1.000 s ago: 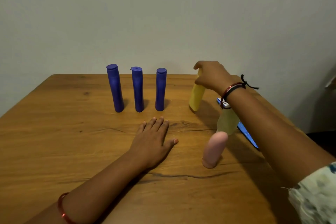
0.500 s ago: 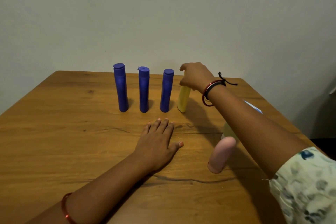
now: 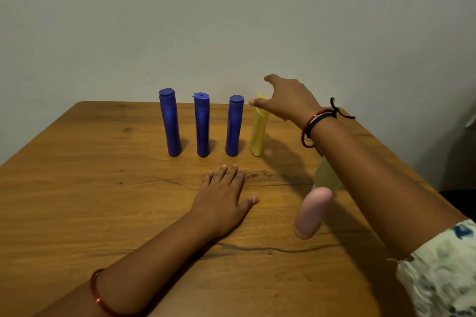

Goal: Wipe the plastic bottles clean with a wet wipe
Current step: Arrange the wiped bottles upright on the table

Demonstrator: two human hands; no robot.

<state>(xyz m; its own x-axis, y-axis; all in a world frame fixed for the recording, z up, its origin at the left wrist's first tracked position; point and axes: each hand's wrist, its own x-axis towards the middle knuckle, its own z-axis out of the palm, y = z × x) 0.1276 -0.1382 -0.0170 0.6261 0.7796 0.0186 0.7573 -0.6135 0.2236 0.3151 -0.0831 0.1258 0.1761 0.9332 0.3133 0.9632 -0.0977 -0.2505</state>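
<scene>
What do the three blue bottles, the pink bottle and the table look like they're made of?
Three blue bottles: probably plastic, opaque with a soft satin sheen, caps moulded in the same colour. Pink bottle: likely plastic too, matte with a smooth rounded top. Table: wood or a wood-look veneer, showing grain lines, dark knots and a low sheen; which of the two cannot be told.

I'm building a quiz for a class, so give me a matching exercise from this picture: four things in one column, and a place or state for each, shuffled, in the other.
Things
1. yellow bottle
2. pink bottle
3. left hand
4. right hand

Places or states
A. lies flat on the table, palm down
B. stands nearest the person, right of the flat hand
C. fingers spread, just above the yellow bottle's top
D. stands at the right end of the row with the three blue bottles

Pairs: 1-D, 2-B, 3-A, 4-C
</scene>
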